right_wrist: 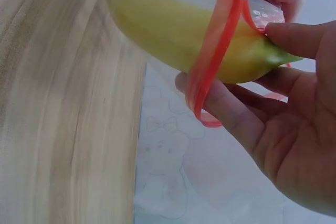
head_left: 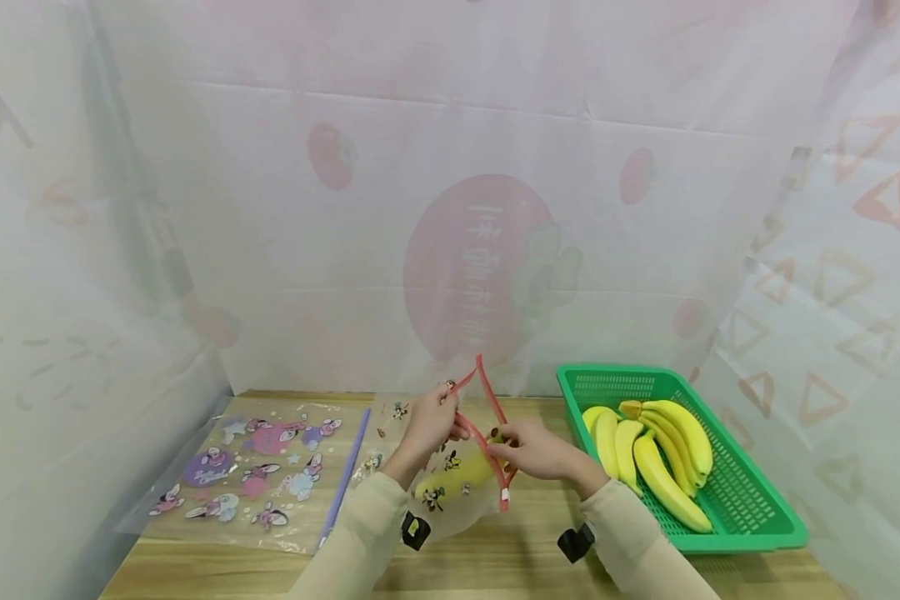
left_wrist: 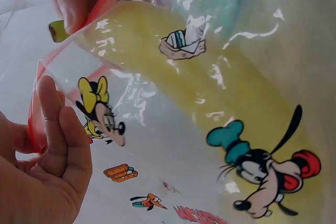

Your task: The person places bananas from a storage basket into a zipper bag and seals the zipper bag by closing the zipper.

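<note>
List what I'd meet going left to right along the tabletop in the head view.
Clear cartoon-print zip bag, its purple seal strip, left hand, right hand, green plastic basket holding yellow bananas.

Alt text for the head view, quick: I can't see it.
Left hand grips a clear bag by its red rim; right hand holds a banana mostly inside it. Right: green basket of bananas. Left: purple-edged bag on the wooden table.
</note>
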Motion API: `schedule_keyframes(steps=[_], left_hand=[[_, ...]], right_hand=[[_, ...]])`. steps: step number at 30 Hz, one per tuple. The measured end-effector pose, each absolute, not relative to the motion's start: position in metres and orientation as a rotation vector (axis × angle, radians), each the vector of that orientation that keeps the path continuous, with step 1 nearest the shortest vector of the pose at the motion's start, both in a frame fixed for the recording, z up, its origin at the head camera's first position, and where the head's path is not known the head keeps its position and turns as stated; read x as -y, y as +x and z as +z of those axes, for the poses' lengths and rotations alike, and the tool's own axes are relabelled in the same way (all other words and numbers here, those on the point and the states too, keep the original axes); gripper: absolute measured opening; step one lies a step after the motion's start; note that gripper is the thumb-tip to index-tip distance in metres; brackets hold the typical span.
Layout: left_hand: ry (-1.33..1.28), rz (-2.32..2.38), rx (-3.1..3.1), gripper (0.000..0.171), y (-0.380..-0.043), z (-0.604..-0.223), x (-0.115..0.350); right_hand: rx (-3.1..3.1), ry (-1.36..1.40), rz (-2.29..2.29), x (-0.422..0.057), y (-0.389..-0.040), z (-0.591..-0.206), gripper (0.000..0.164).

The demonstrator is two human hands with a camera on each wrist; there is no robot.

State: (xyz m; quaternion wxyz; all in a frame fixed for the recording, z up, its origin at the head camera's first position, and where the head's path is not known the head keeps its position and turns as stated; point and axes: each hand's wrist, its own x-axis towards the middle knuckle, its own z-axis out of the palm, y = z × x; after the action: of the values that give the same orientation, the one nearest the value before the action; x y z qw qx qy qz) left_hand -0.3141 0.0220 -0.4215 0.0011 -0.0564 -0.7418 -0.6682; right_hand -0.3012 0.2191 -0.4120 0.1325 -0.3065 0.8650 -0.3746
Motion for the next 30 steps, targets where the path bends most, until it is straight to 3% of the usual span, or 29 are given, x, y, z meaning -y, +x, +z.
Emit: schedule_keyframes(steps=[14, 26, 30], left_hand=[[-0.217, -2.168, 2.269, 0.028, -0.314, -0.421, -0.025], [-0.219, -2.141, 2.229, 0.027, -0.315, -0.417, -0.029], [-0.206, -2.142, 2.220, 0.027, -0.314, -0.413, -0.030]], right_hand=[[-2.167, -0.716, -1.294, -0.236, -0.307, -0.411, 0.027], [-2.373, -1.006, -1.062, -0.226, -0.313, -0.410, 0.011], [-2.390, -1.036, -1.025, -0.223, -0.316, -0.413, 0.016]])
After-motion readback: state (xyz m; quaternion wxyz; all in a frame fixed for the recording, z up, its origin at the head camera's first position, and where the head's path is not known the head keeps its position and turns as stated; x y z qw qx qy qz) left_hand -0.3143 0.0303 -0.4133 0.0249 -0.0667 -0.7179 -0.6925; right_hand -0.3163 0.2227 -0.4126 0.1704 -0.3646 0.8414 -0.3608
